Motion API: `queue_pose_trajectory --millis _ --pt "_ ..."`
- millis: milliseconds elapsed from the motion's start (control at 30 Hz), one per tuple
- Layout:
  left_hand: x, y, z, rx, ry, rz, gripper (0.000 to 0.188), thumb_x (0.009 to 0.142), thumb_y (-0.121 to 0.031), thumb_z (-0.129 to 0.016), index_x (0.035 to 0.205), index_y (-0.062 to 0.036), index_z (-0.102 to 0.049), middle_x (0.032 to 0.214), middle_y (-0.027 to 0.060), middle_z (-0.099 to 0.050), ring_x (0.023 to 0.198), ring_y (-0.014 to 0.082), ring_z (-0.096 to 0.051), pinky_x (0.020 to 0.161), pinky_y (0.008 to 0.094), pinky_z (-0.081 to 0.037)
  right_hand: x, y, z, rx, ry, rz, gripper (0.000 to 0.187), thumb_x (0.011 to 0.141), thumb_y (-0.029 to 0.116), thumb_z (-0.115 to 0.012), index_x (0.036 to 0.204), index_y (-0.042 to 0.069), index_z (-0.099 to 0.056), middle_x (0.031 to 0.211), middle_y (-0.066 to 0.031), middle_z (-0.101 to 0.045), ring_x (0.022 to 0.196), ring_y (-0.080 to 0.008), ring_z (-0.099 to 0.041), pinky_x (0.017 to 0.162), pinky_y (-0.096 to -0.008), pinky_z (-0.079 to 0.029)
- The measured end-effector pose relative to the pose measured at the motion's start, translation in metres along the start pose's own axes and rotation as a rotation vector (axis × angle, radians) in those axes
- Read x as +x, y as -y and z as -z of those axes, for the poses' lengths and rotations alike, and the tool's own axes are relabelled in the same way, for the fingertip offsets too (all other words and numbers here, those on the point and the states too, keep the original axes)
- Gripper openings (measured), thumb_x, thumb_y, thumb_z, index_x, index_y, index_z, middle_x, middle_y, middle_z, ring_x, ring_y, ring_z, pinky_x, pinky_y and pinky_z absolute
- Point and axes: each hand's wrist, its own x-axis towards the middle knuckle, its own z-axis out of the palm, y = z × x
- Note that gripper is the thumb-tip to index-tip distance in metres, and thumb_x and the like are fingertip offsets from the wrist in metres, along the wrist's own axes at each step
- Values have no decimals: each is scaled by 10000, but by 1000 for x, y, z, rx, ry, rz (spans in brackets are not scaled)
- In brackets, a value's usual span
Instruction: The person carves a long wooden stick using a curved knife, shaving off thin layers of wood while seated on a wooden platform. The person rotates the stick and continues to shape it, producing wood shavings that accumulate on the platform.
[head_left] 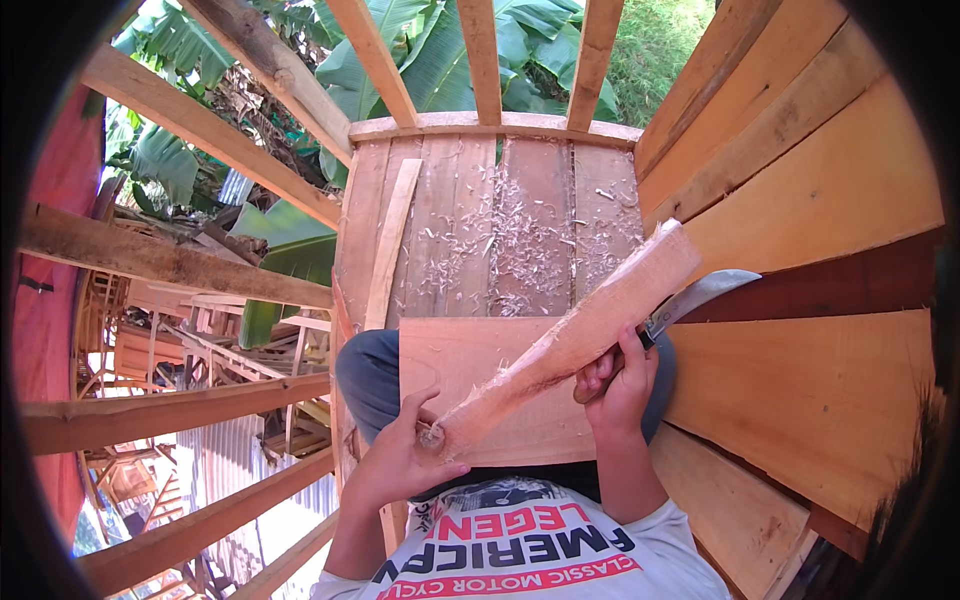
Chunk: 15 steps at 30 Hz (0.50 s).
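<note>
A roughly carved piece of wood (pixel 590 320) slants across my lap, its narrow end low on the left and its broad end up on the right. My left hand (pixel 405 452) is closed around the narrow end. In my right hand (pixel 622 385) is the handle of a curved-blade knife (pixel 710 288), whose blade points up and right behind the broad end. My right fingers also lie close against the wood's lower edge; whether they touch it I cannot tell. Under the wood, a flat square board (pixel 440 345) rests on my legs.
Wood shavings (pixel 525 230) litter the plank floor (pixel 455 180), where a narrow wooden strip (pixel 392 240) lies at the left. Slatted wooden rails (pixel 180 260) stand on the left and far sides. Wide boards (pixel 800 390) form the right side. Banana leaves (pixel 440 70) grow beyond.
</note>
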Motion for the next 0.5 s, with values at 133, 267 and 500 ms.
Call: queue_pose_trajectory --millis 133,267,500 --pt "6 1 2 241 -79 -127 824 607 -385 -841 1251 -53 -449 1020 207 -618 971 376 -609 813 420 -478 4 3 2 20 -56 -3 159 940 195 -545 864 64 -495 500 3 -395 379 -122 -419 362 -260 -373" --pt "13 -4 -6 364 -80 -47 691 595 -366 -823 1121 -29 -528 892 209 -634 872 385 -622 742 406 -483 9 7 10 48 -112 -31 172 950 233 -545 903 76 -494 496 10 -379 375 -112 -407 358 -258 -370" --pt "19 5 -7 -57 91 -98 423 692 -215 -737 1006 24 -584 827 156 -620 744 256 -606 699 321 -462 7 4 31 -48 141 -95 547 958 544 -394 1139 34 -479 493 4 -365 355 -98 -364 341 -243 -316"
